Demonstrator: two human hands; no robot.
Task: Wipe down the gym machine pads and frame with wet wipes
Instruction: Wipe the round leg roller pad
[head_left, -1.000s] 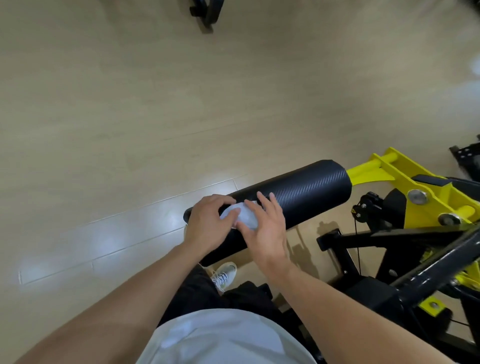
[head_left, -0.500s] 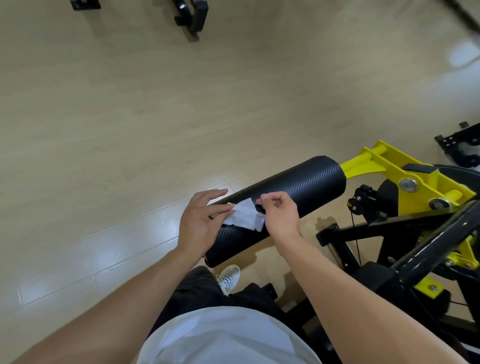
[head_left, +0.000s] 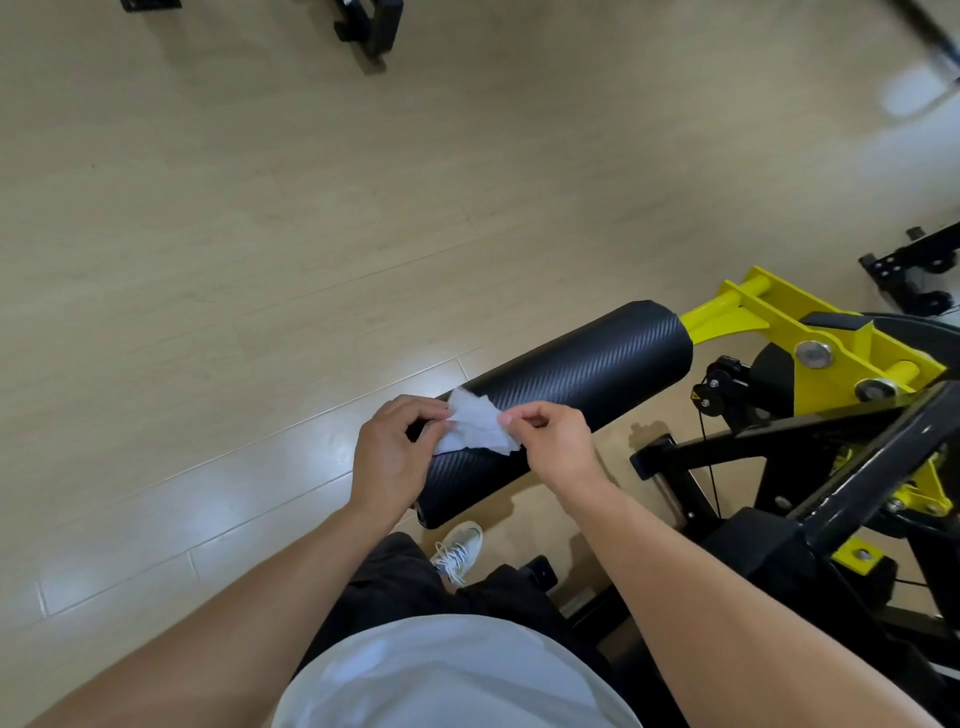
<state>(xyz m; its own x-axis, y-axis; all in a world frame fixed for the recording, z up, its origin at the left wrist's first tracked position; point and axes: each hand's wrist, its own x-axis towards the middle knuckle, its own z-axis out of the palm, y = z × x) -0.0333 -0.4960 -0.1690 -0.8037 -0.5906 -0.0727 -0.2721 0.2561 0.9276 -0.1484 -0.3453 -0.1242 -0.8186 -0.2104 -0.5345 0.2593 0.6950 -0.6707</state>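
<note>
A black textured roller pad (head_left: 587, 374) runs diagonally from lower left to upper right, fixed to a yellow arm (head_left: 810, 332) of the machine. A crumpled white wet wipe (head_left: 475, 427) is stretched just above the pad's near half. My left hand (head_left: 395, 457) pinches its left edge, and my right hand (head_left: 550, 441) pinches its right edge between thumb and fingers. Both hands hover over the pad's near end, whose tip shows below my left hand.
The black frame (head_left: 857, 467) with yellow brackets fills the right side. My white sneaker (head_left: 460, 551) stands on the pale wood floor (head_left: 260, 260) under the pad. Black equipment feet (head_left: 369, 26) sit at the top edge, more black hardware (head_left: 909, 270) at far right.
The wipe was bunched under both hands on the pad; both hands have since lifted and pulled it apart, so it now spreads between the two pinches.
</note>
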